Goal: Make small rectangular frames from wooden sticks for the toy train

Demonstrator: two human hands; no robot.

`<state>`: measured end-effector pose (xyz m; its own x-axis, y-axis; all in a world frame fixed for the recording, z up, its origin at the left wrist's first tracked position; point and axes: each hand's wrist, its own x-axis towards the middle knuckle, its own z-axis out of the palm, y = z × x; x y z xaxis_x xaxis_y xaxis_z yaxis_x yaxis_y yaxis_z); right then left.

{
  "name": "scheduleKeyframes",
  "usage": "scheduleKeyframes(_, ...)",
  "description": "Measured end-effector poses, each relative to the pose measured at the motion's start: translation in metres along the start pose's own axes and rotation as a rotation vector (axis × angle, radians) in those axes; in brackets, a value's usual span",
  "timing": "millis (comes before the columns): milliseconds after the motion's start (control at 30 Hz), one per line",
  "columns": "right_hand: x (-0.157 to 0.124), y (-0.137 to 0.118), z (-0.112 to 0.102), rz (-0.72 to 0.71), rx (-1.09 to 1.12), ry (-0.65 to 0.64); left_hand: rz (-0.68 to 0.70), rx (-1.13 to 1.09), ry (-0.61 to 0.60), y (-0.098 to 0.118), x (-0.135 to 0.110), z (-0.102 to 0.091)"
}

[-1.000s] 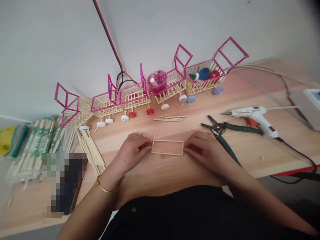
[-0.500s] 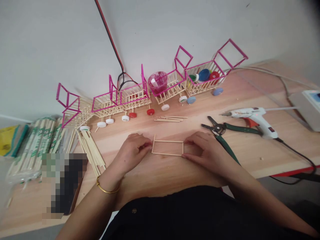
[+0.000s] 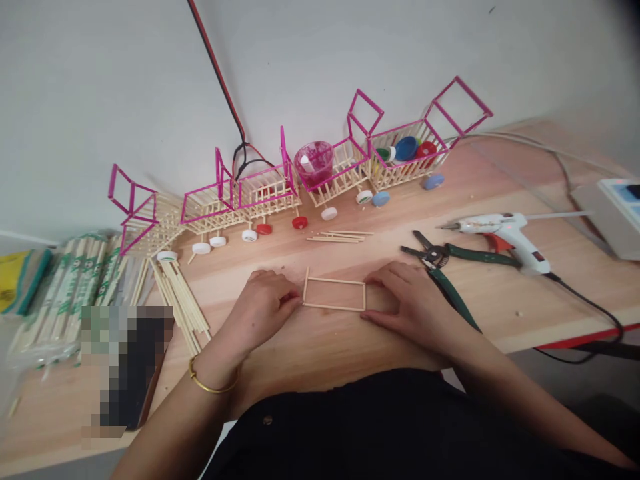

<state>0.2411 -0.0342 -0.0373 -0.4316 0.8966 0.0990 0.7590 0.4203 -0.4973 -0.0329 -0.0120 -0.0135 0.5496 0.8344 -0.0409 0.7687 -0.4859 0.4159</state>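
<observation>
A small rectangular frame of thin wooden sticks [image 3: 334, 307] lies on the table in front of me. Its left stick sticks out past the far corner. My left hand [image 3: 267, 303] is closed, thumb and fingertips pinched at the near left corner. Around the right end, my right hand [image 3: 407, 297] has its thumb at the near corner and its fingers by the far one, gripping that end. Beyond the frame lie several loose short sticks [image 3: 337, 238]. To the right are green-handled pliers [image 3: 435, 257] and a white hot glue gun [image 3: 505, 233].
Stick carts with pink rims [image 3: 265, 197] and bottle-cap wheels stand along the wall. One holds coloured caps; a pink cup [image 3: 314, 165] stands among them. Left are long sticks [image 3: 183, 300], bagged chopsticks [image 3: 75, 280] and a dark, partly blurred object [image 3: 143, 373]. A power box [image 3: 610, 217] sits right.
The stick frame stays in nearly the same place. My right fingers have loosened slightly at its right end, and the left hand has barely moved. The view has shifted a little.
</observation>
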Motion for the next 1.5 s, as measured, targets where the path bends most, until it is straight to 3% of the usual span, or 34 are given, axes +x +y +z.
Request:
scheduleKeyframes(233,0.000,0.000,0.000,-0.009,-0.005,0.008,-0.020,-0.017,-0.012,0.001,0.001,0.001)
scheduleKeyframes(533,0.001,0.004,0.003,-0.033,-0.019,0.014,-0.068,-0.040,0.091,0.000,0.000,0.003)
scheduleKeyframes(1500,0.003,0.006,0.005,-0.051,-0.039,0.019,-0.053,-0.065,0.119,0.000,0.003,0.012)
